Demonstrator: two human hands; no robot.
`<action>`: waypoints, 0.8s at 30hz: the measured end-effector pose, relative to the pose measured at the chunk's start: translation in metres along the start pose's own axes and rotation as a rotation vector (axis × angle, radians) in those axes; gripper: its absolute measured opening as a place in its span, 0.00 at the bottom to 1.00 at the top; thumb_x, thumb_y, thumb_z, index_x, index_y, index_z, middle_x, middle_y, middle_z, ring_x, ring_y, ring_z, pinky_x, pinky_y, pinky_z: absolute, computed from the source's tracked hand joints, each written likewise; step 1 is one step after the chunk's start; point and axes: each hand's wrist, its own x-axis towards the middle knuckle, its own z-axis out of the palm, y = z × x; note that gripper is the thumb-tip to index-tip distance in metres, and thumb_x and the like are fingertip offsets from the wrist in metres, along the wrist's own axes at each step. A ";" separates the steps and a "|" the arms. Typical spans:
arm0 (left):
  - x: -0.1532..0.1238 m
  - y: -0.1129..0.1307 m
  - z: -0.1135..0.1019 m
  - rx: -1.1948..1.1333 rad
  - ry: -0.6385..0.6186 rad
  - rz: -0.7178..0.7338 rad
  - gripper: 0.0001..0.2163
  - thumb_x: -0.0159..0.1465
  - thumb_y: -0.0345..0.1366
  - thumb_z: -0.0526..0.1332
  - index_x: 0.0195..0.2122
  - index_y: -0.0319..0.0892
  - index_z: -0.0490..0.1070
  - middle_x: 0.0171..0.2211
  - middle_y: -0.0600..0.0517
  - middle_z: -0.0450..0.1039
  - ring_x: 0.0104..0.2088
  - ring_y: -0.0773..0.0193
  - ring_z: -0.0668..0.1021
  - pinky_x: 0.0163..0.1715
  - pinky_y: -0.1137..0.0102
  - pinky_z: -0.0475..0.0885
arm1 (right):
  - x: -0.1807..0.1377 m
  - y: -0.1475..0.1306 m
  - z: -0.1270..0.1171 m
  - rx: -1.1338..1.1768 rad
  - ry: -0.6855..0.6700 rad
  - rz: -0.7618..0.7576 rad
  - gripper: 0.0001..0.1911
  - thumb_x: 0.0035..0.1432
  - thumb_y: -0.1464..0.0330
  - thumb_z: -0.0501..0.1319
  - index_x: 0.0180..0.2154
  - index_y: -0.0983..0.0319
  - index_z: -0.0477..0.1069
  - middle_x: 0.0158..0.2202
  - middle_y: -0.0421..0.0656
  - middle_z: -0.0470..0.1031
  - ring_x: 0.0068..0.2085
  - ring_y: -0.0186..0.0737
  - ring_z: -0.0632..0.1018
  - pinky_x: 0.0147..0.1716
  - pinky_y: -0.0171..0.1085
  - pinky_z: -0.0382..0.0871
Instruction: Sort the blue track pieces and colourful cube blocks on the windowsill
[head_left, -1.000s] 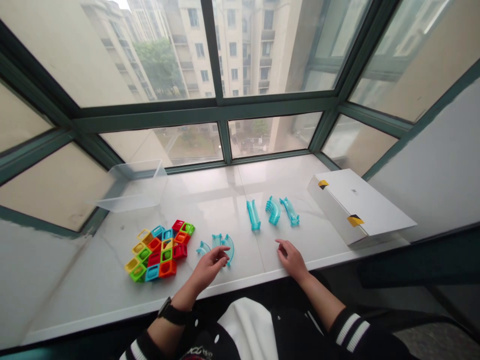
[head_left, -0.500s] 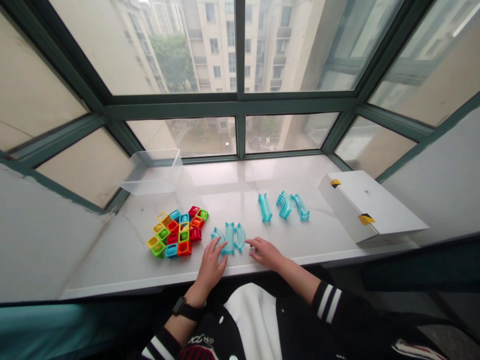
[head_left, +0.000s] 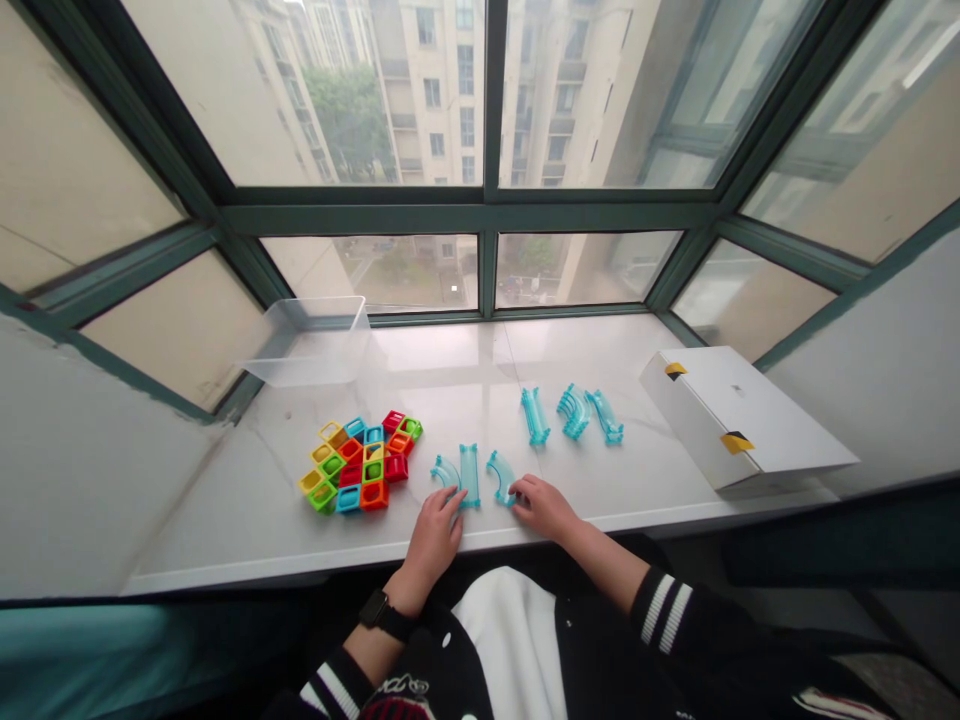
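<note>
Three translucent light-blue toy track pieces lie in front of me on the white sill. My left hand [head_left: 436, 528] rests with fingers a little apart at the near ends of the left curved track piece [head_left: 445, 469] and the straight track piece [head_left: 469, 472], partly covering them. The fingers of my right hand [head_left: 546, 508] pinch the near end of another curved track piece [head_left: 499, 472], which stands apart from the straight one. To the left of my hands sits a cluster of red, yellow, green and blue hollow blocks [head_left: 350, 475].
Farther right on the sill [head_left: 442, 375] lie a straight blue track [head_left: 535, 417], stacked curved tracks [head_left: 574, 412] and another track piece [head_left: 605, 418]. A clear plastic bin [head_left: 307, 370] stands back left. On the right is a white box [head_left: 750, 410] with yellow-black tabs. Windows enclose the sill.
My right hand has taken hold of the right curved track piece and turned it, with a gap now between it and the straight piece. The left hand stays by the other two pieces.
</note>
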 end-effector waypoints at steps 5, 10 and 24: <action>0.006 0.010 0.006 0.008 -0.039 0.051 0.25 0.66 0.28 0.57 0.63 0.50 0.73 0.61 0.43 0.73 0.60 0.47 0.74 0.63 0.47 0.72 | -0.022 0.025 -0.014 0.033 0.064 0.002 0.11 0.58 0.72 0.65 0.44 0.57 0.77 0.42 0.42 0.77 0.38 0.39 0.77 0.43 0.38 0.72; 0.011 0.022 0.008 0.009 -0.090 0.077 0.26 0.65 0.28 0.58 0.64 0.52 0.73 0.61 0.44 0.74 0.60 0.46 0.75 0.63 0.46 0.71 | -0.034 0.038 -0.018 0.078 0.127 0.016 0.10 0.60 0.73 0.61 0.43 0.57 0.76 0.39 0.42 0.77 0.37 0.40 0.77 0.42 0.39 0.73; 0.004 0.004 -0.012 -0.108 0.180 -0.051 0.16 0.70 0.33 0.54 0.55 0.47 0.75 0.53 0.45 0.76 0.56 0.51 0.78 0.60 0.52 0.74 | -0.039 0.040 -0.004 0.042 0.242 -0.041 0.12 0.63 0.73 0.59 0.46 0.56 0.76 0.42 0.44 0.77 0.42 0.45 0.78 0.47 0.42 0.74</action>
